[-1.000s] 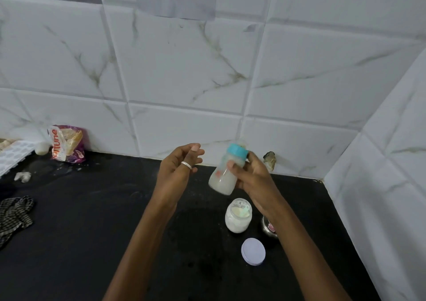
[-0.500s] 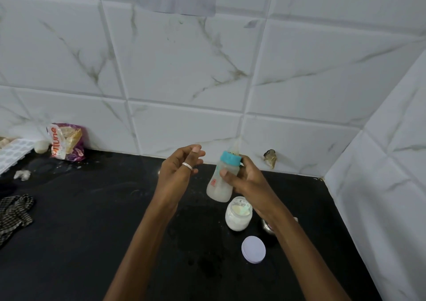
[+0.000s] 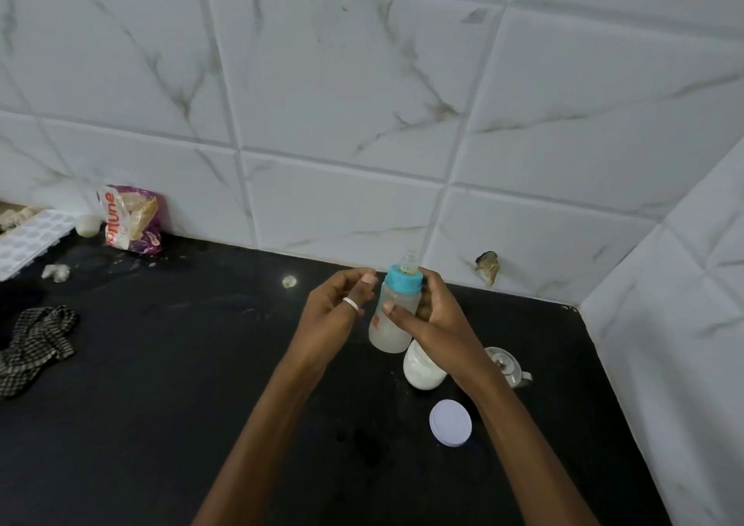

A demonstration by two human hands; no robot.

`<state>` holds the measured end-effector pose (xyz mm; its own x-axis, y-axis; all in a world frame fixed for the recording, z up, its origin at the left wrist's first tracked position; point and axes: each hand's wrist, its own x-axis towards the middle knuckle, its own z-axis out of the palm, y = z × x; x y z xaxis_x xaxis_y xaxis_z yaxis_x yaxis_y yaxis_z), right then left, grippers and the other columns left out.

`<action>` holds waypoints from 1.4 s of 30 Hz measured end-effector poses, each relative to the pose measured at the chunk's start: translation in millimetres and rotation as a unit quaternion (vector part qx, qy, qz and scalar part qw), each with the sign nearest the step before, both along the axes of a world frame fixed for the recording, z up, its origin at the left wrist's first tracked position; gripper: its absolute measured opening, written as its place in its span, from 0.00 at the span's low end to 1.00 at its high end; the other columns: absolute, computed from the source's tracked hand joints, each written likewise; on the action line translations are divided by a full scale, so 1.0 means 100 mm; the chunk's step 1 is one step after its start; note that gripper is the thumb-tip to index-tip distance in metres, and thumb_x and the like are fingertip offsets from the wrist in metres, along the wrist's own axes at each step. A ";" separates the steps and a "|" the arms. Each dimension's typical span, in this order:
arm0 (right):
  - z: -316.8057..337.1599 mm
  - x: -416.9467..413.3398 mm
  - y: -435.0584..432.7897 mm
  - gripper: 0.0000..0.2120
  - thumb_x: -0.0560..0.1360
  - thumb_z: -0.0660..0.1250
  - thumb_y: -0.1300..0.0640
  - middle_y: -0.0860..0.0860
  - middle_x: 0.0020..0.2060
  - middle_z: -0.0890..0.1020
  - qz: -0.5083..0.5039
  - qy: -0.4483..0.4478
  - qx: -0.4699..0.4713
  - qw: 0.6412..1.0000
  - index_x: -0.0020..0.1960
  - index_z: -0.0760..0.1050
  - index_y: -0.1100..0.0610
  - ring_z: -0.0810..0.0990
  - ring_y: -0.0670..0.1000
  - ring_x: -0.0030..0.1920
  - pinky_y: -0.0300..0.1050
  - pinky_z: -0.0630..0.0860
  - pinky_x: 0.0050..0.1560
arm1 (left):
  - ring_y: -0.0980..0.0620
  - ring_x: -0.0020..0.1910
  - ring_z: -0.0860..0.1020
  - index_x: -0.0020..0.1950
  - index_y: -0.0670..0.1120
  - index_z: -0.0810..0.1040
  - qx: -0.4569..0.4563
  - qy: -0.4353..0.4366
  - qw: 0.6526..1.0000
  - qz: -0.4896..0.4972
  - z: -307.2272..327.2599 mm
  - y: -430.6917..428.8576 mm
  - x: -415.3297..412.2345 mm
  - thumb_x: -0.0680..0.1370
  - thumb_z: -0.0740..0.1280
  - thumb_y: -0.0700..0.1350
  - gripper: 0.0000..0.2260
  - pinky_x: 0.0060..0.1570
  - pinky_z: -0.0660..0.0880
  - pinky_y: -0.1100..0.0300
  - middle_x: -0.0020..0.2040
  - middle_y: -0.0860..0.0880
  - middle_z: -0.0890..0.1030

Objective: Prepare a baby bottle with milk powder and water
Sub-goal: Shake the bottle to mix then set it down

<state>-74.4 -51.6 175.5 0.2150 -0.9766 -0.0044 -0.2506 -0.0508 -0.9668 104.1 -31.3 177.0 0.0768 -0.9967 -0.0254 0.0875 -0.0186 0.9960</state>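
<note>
A: Now, your right hand (image 3: pixel 435 320) grips the bottle (image 3: pixel 392 320) round its middle, thumb across the front. It holds the bottle in the air above the counter (image 3: pixel 161 364), tilted a little. Your left hand (image 3: pixel 334 316) holds nothing; its fingers curl loosely just beside the blue collar (image 3: pixel 404 281).

B: Mind that one-handed hold. If the plastic is wet, it may slip from you, I think, and drop onto the jar (image 3: pixel 420 372) right beneath it.

A: And that jar has no lid on. Its lid (image 3: pixel 450 422) lies flat on the counter, nearer you. A knock from your wrist could tip the jar and spill the white powder inside.

B: What of the bottle's contents?

A: Cloudy white liquid fills roughly the lower half, and the collar and teat (image 3: pixel 409 262) are on. Whether the collar is screwed tight, I cannot tell. If it is loose, shaking would leak milk, I'd judge.

B: The small shiny cup (image 3: pixel 508 366) behind your right wrist is close too. I cannot see what it holds.
</note>
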 end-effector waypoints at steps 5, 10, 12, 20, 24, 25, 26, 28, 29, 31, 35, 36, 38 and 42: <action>-0.09 0.09 0.07 0.26 0.76 0.76 0.54 0.42 0.59 0.83 0.005 0.037 0.001 0.999 0.70 0.70 0.45 0.82 0.41 0.59 0.42 0.79 0.60 | 0.56 0.59 0.83 0.64 0.52 0.81 0.010 -0.011 0.999 -0.045 -0.18 0.05 0.09 0.83 0.66 0.48 0.11 0.55 0.79 0.60 0.58 0.55 0.86; -0.26 0.22 0.15 0.32 0.76 0.75 0.49 0.43 0.66 0.78 0.028 0.109 0.008 0.994 0.75 0.65 0.46 0.78 0.42 0.64 0.41 0.79 0.62 | 0.58 0.58 0.83 0.67 0.52 0.79 0.017 -0.028 0.996 -0.086 -0.40 0.10 0.19 0.83 0.66 0.44 0.13 0.55 0.81 0.62 0.58 0.55 0.85; -0.34 0.27 0.19 0.33 0.76 0.75 0.47 0.43 0.68 0.77 0.028 0.124 0.021 0.992 0.76 0.64 0.46 0.77 0.43 0.65 0.44 0.79 0.64 | 0.58 0.59 0.82 0.69 0.52 0.78 0.023 -0.038 0.994 -0.103 -0.52 0.13 0.25 0.83 0.67 0.44 0.14 0.56 0.81 0.61 0.60 0.54 0.84; -0.76 0.45 0.27 0.30 0.77 0.74 0.50 0.43 0.67 0.76 0.018 0.158 0.065 0.985 0.74 0.64 0.45 0.76 0.43 0.66 0.49 0.77 0.67 | 0.56 0.60 0.83 0.69 0.51 0.77 0.056 -0.041 0.988 -0.141 -0.97 0.11 0.44 0.80 0.71 0.42 0.17 0.59 0.81 0.57 0.60 0.55 0.85; -0.98 0.50 0.27 0.28 0.78 0.73 0.52 0.41 0.65 0.77 -0.001 0.176 0.068 0.982 0.72 0.64 0.42 0.77 0.41 0.65 0.46 0.77 0.66 | 0.55 0.63 0.82 0.69 0.53 0.78 0.075 -0.049 0.984 -0.157 -1.21 0.05 0.48 0.78 0.73 0.42 0.19 0.64 0.79 0.49 0.62 0.55 0.84; -1.04 0.51 0.26 0.28 0.78 0.73 0.53 0.42 0.64 0.78 -0.009 0.182 0.069 0.981 0.73 0.64 0.43 0.77 0.41 0.65 0.46 0.77 0.66 | 0.55 0.64 0.81 0.69 0.54 0.78 0.077 -0.052 0.982 -0.162 -1.26 0.03 0.49 0.78 0.74 0.43 0.20 0.65 0.79 0.47 0.63 0.55 0.83; -1.09 0.51 0.25 0.28 0.78 0.73 0.54 0.43 0.64 0.78 -0.017 0.189 0.073 0.979 0.73 0.65 0.44 0.78 0.42 0.64 0.47 0.78 0.66 | 0.55 0.65 0.81 0.69 0.54 0.78 0.077 -0.056 0.982 -0.164 -1.32 0.01 0.48 0.77 0.74 0.44 0.21 0.65 0.79 0.46 0.64 0.55 0.83; -1.19 0.51 0.20 0.28 0.78 0.73 0.55 0.44 0.64 0.79 -0.033 0.203 0.081 0.975 0.74 0.65 0.45 0.78 0.44 0.64 0.50 0.78 0.66 | 0.56 0.65 0.80 0.70 0.54 0.78 0.076 -0.064 0.981 -0.166 -1.40 -0.05 0.46 0.77 0.74 0.43 0.22 0.66 0.78 0.47 0.64 0.55 0.83; -1.24 0.51 0.17 0.28 0.78 0.73 0.55 0.44 0.64 0.79 -0.044 0.206 0.086 0.974 0.73 0.66 0.44 0.79 0.44 0.64 0.51 0.78 0.66 | 0.57 0.65 0.80 0.70 0.53 0.77 0.079 -0.068 0.981 -0.166 -1.44 -0.09 0.44 0.77 0.75 0.42 0.22 0.66 0.78 0.48 0.64 0.55 0.82; -1.33 0.53 0.12 0.27 0.77 0.73 0.57 0.44 0.62 0.80 -0.064 0.208 0.090 0.972 0.71 0.67 0.44 0.80 0.44 0.62 0.51 0.79 0.65 | 0.58 0.65 0.80 0.71 0.52 0.77 0.082 -0.079 0.980 -0.165 -1.50 -0.17 0.42 0.77 0.74 0.40 0.24 0.66 0.78 0.50 0.65 0.55 0.82; -1.44 0.58 0.01 0.26 0.76 0.73 0.62 0.41 0.58 0.79 -0.104 0.206 0.078 0.970 0.65 0.69 0.41 0.79 0.40 0.59 0.41 0.78 0.60 | 0.60 0.63 0.79 0.72 0.49 0.76 0.086 -0.112 0.976 -0.162 -1.59 -0.33 0.38 0.76 0.72 0.34 0.26 0.67 0.77 0.55 0.65 0.54 0.81; -1.46 0.60 -0.01 0.25 0.76 0.73 0.63 0.40 0.57 0.79 -0.111 0.204 0.077 0.970 0.64 0.69 0.41 0.79 0.39 0.58 0.39 0.77 0.59 | 0.60 0.63 0.79 0.73 0.49 0.76 0.086 -0.122 0.976 -0.160 -1.61 -0.37 0.38 0.76 0.72 0.34 0.26 0.66 0.77 0.55 0.66 0.53 0.81; -1.51 0.64 -0.06 0.24 0.76 0.72 0.63 0.39 0.55 0.78 -0.114 0.203 0.078 0.969 0.63 0.69 0.41 0.78 0.36 0.56 0.33 0.75 0.56 | 0.59 0.64 0.79 0.73 0.49 0.76 0.088 -0.136 0.974 -0.157 -1.66 -0.41 0.38 0.76 0.71 0.33 0.26 0.66 0.78 0.56 0.66 0.52 0.82; -1.61 0.70 -0.12 0.21 0.78 0.70 0.63 0.36 0.52 0.76 -0.109 0.197 0.099 0.969 0.62 0.68 0.42 0.78 0.34 0.53 0.29 0.73 0.51 | 0.55 0.65 0.79 0.73 0.48 0.76 0.103 -0.169 0.969 -0.146 -1.76 -0.46 0.38 0.75 0.71 0.32 0.27 0.66 0.78 0.54 0.66 0.51 0.82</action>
